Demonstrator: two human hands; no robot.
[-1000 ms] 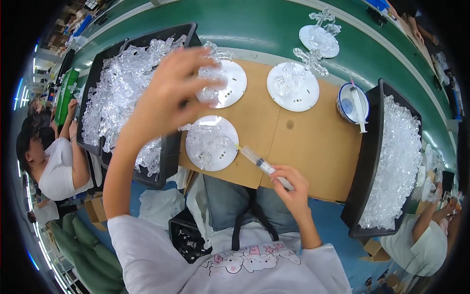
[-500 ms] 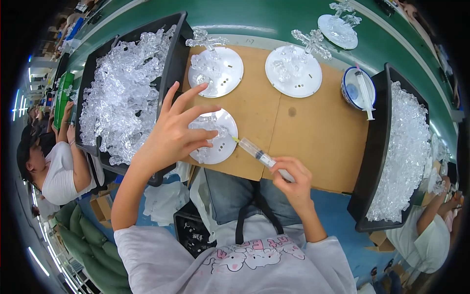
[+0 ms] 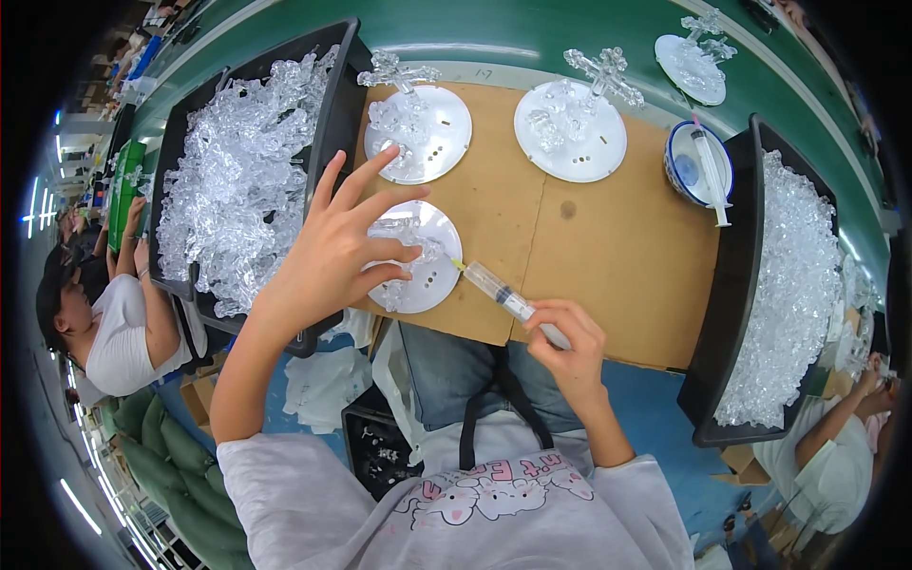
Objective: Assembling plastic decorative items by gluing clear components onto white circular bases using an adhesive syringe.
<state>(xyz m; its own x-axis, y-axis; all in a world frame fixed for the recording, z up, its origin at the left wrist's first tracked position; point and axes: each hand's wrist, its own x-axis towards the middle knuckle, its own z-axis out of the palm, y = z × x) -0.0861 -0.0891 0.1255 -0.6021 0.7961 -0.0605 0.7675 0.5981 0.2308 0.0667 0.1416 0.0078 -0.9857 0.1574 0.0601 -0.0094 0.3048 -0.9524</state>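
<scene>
My right hand [image 3: 567, 337] grips a clear syringe [image 3: 496, 289] by its barrel and plunger end. The syringe's yellowish tip points left, at the right edge of the nearest white round disc [image 3: 439, 281]. Over that disc my left hand [image 3: 356, 237] pinches a clear plastic piece [image 3: 404, 235] between thumb and index finger, the other fingers spread out. The hand partly hides this piece. Beyond it sits a second white disc [image 3: 446, 128] with clear pieces and an upright clear cross. A third such disc [image 3: 594, 157] stands to its right.
A black bin [image 3: 344, 104] full of clear plastic parts stands left, and another black bin [image 3: 727, 304] right. A patterned bowl [image 3: 676, 176] holds a second syringe [image 3: 708, 171]. Brown cardboard [image 3: 617, 256] covers the work surface. Another loaded disc [image 3: 686, 71] lies far right. A co-worker [image 3: 123, 323] sits left.
The loaded disc at the far right has shifted rightward along the green surface. Both hands and the syringe hold nearly the same pose; the view has moved slightly.
</scene>
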